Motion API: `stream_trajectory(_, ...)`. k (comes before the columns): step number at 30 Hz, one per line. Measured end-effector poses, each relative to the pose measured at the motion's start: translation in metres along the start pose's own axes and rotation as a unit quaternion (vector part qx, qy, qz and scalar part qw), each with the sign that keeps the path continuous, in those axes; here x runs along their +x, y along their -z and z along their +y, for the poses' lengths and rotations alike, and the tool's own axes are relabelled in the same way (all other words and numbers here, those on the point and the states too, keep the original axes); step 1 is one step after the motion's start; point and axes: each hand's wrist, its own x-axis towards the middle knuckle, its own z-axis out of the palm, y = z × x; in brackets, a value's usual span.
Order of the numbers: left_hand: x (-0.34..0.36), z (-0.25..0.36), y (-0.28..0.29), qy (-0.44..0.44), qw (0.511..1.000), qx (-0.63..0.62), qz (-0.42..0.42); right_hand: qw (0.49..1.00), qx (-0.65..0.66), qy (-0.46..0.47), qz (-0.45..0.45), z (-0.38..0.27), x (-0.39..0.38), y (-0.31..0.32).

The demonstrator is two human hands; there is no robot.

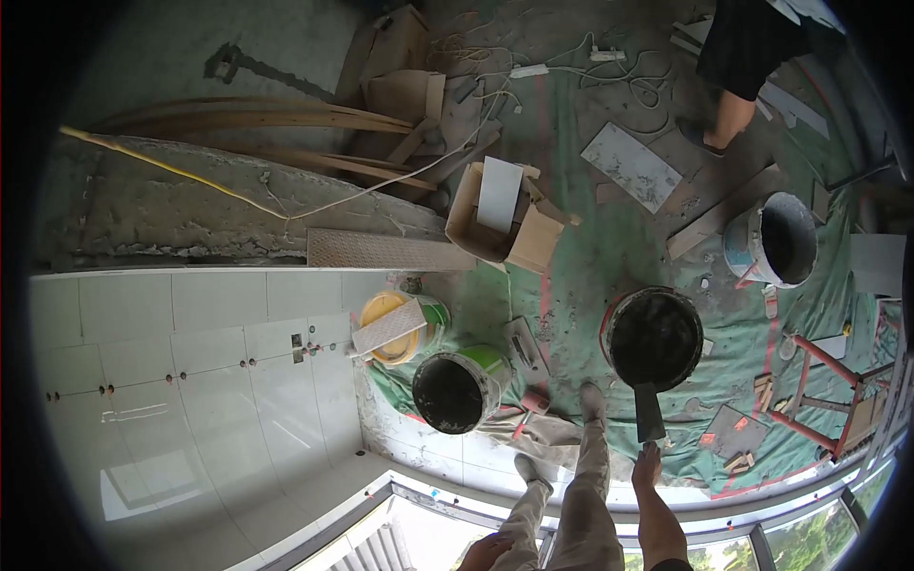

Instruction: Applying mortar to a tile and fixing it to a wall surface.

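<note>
My right hand [647, 466] is closed round the handle of a trowel [649, 416], its flat grey blade pointing away from me. The blade's far end meets the near rim of a round bucket [700, 333] holding dark, wet-looking mix. At the lower edge, my left hand [487, 550] is beside my left leg; its fingers are too dark and small to make out. To the left of my feet stands a green and white bucket [495, 376] with a dark inside. Between it and the mix bucket, a rubber mallet [535, 403] and a flat grey float [526, 348] lie on the floor.
A tiled wall [209, 381] is at left, windows along the bottom. A yellow-lidded bucket [386, 314], a cardboard box [533, 238], cables [647, 90], a loose tile [631, 167], another bucket [788, 238] and a red metal frame [828, 362] surround me. Another person's leg [733, 119] is at far right.
</note>
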Motion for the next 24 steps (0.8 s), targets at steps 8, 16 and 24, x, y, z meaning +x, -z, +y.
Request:
stream_trajectory(8,0.016,0.055,0.081,0.1,0.96,-0.212,0.151,0.973,0.148,0.174,-0.03,-0.068,-0.006,0.07)
stream_trajectory(16,-0.011,-0.049,0.043,0.214,0.939,-0.256,0.09,0.913,0.391,-0.059,-0.098,-0.109,0.096,0.012)
stream_trajectory(24,-0.039,-0.073,0.015,0.263,0.923,-0.274,0.063,0.918,0.314,-0.147,-0.191,-0.047,-0.014,0.028)
